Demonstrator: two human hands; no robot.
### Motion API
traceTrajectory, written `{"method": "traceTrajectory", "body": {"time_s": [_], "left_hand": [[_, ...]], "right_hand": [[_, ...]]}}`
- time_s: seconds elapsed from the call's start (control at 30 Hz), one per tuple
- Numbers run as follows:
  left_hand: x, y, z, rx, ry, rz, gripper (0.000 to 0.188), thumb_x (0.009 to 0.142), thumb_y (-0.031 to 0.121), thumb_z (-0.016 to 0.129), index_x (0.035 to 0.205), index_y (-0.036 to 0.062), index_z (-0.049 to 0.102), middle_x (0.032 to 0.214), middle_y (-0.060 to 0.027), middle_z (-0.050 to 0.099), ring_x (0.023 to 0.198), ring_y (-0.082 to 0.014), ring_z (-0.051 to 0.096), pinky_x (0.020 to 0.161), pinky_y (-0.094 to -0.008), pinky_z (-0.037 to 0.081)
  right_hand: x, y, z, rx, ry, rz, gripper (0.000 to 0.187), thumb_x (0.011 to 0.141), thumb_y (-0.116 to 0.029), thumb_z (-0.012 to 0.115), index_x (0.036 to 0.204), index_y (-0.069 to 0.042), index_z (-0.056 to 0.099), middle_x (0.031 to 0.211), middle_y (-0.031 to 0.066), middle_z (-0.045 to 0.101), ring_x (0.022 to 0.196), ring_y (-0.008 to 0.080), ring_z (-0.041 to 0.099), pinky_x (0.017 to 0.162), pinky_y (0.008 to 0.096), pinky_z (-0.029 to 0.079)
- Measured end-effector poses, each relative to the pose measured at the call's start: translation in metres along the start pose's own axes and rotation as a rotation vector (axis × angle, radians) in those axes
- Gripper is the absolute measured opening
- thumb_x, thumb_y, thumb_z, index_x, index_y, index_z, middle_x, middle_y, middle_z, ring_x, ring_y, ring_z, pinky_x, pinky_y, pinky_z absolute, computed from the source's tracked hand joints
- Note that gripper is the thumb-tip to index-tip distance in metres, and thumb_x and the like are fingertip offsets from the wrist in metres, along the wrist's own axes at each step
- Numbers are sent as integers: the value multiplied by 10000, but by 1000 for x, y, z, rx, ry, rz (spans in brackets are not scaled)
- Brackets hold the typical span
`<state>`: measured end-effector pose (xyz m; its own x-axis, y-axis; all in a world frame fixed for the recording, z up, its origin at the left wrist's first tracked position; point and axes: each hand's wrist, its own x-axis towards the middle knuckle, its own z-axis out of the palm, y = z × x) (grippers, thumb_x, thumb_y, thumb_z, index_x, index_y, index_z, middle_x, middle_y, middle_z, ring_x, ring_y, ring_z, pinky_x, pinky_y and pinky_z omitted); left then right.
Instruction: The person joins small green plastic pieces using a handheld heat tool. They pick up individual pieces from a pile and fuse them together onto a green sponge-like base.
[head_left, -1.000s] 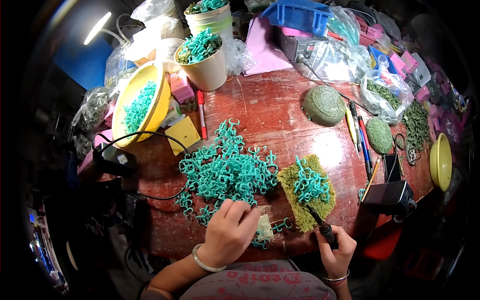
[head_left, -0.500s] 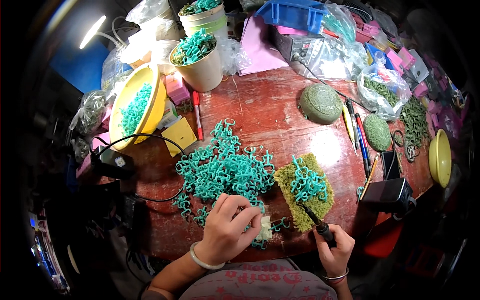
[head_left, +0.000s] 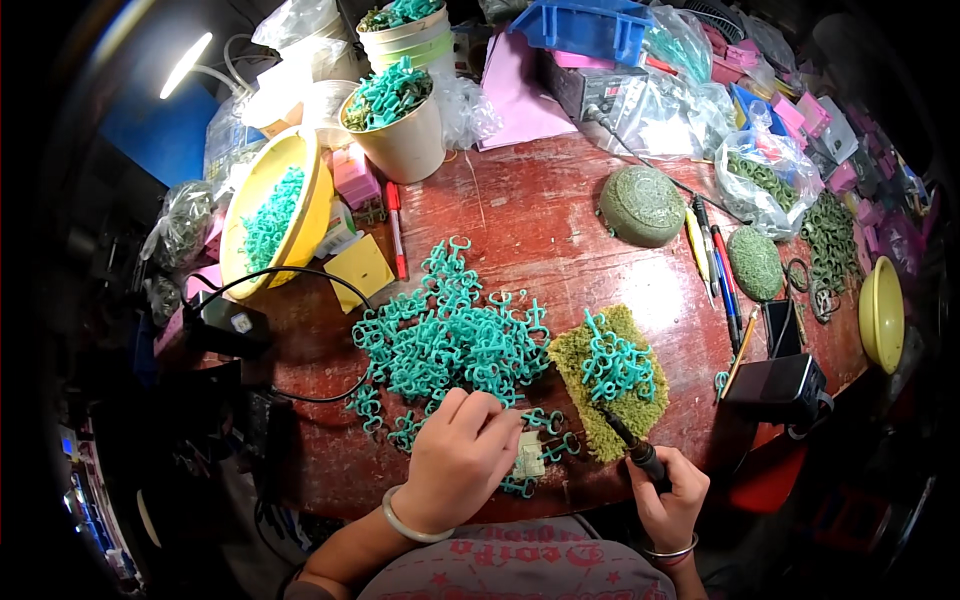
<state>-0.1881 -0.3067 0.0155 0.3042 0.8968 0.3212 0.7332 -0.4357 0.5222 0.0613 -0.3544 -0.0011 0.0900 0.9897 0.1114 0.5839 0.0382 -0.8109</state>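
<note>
My left hand [head_left: 462, 455] is closed in a pinch, its fingertips at the end of a small teal wax piece [head_left: 545, 421] with curved ends. Just below lie a pale square block [head_left: 530, 455] and another teal piece sticking out beside it. A large heap of teal wax pieces [head_left: 450, 345] spreads beyond this hand. My right hand [head_left: 668, 492] grips the black handle of a soldering-iron-like pen [head_left: 645, 460]. Its dark tip points up-left over the yellow-green sponge pad [head_left: 600, 430], which carries a smaller pile of teal pieces [head_left: 617, 365].
On the left stand a yellow basin [head_left: 310, 220] and a white bucket [head_left: 405, 150], both holding teal pieces. Several pens [head_left: 722, 270], a round green block [head_left: 642, 207] and a black box [head_left: 775, 390] lie on the right. A black cable [head_left: 310, 398] loops at left.
My left hand has turned slightly, and a teal piece now shows clear at its fingertips, above the pale block. My right hand and the pen have hardly moved.
</note>
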Motion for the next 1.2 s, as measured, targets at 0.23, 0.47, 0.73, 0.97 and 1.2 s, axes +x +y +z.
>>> {"method": "traceTrajectory", "body": {"time_s": [0.23, 0.47, 0.73, 0.97, 1.2], "left_hand": [[1, -2, 11, 194, -73, 100, 170, 714, -13, 736, 864, 29, 667, 857, -74, 544, 716, -242, 508, 613, -342, 441], [-8, 10, -9, -542, -138, -291, 126, 825, -61, 693, 878, 24, 618, 950, -49, 574, 651, -66, 523, 576, -205, 437], [-23, 8, -2, -1508, -200, -867, 195, 910, -16, 651, 1050, 28, 522, 1036, -98, 611, 836, -125, 629, 639, -234, 523], [-21, 9, 5, -1409, -188, -813, 319, 943, -1, 612, 1254, 0, 540, 1051, -88, 625, 810, -89, 600, 622, -210, 517], [-18, 7, 11, -1398, -235, -812, 346, 942, -32, 592, 1285, -6, 556, 1022, -49, 596, 798, -63, 565, 722, -218, 528]], "right_hand": [[0, 0, 2, 27, 32, -29, 122, 804, -5, 751, 852, 26, 643, 658, 56, 579, 584, 93, 517, 551, 243, 414], [-2, 5, -18, -70, 7, -161, 218, 768, -119, 807, 875, -14, 649, 709, 105, 627, 565, 250, 600, 527, 324, 456], [-9, 12, -33, -440, -48, -245, 327, 825, -280, 775, 841, -12, 588, 683, 116, 536, 572, 306, 555, 497, 384, 407], [-10, 11, -23, -403, -31, -239, 329, 840, -280, 764, 825, -8, 579, 669, 124, 519, 565, 319, 552, 494, 391, 406], [-10, 9, -17, -232, -39, -234, 343, 863, -307, 747, 825, -7, 586, 668, 124, 530, 553, 322, 554, 481, 378, 408]]}}
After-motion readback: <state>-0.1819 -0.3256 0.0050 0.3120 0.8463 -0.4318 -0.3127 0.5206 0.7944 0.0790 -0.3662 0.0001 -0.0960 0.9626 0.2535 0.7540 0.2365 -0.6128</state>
